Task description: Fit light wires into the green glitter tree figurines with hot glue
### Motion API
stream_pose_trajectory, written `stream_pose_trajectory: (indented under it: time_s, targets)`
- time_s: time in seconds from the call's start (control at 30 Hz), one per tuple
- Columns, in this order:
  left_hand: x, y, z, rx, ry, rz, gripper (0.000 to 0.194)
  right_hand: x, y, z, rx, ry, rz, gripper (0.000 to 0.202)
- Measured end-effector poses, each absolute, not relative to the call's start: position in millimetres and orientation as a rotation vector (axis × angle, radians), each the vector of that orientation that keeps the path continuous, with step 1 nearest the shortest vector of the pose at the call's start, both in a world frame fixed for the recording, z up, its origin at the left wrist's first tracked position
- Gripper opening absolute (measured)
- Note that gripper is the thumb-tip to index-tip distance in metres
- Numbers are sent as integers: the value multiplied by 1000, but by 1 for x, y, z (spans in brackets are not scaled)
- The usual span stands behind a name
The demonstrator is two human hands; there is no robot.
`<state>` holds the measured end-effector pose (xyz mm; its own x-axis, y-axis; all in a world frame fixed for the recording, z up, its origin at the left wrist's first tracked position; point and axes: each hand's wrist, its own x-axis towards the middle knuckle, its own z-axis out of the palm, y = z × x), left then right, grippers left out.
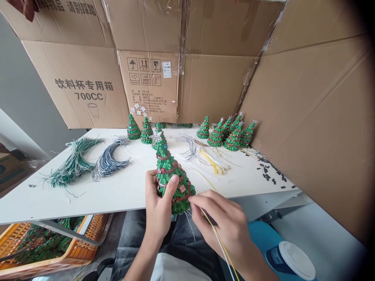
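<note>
A green ornamental Christmas tree (178,175) with red garland and a pale star on top is tilted in my left hand (158,203). The fingers wrap behind it, and the thumb presses on its front. At the lower right edge of the tree, my right hand (219,222) has thumb and index finger brought together. A yellow and a white wire (218,238) run through this hand and trail toward my lap. What the fingertips pinch at the tree is too small to make out. Thin white wires (190,226) hang below the tree's base.
Several more small trees (216,134) stand along the back of the white table (117,199). Bundles of green wires (73,164), blue wires (111,160) and yellow wires (215,162) lie there. Small black pieces (271,171) are scattered right. Cardboard (216,86) walls the back and right side.
</note>
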<state>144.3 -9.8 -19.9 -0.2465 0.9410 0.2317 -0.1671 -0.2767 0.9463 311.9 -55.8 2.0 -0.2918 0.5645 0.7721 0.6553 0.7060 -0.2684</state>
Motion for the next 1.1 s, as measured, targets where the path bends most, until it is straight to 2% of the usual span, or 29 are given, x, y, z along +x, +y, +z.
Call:
stream_pose_trajectory:
  time_s: [0.37, 0.63, 0.97, 1.1]
  targets:
    - [145, -10, -16, 1080, 1090, 1665, 41, 318, -58, 0, -916, -2116, -342, 26]
    - [143, -9, -20, 1127, 1118, 1595, 45, 313, -55, 3, -1055, -2116, -301, 17]
    - [132, 3, -23, 1055, 986, 1427, 53, 315, -57, 3, -1065, -2092, -240, 15]
    - [127, 4, -20, 1103, 956, 1426, 44, 315, -57, 2, -1044, -2105, -189, 15]
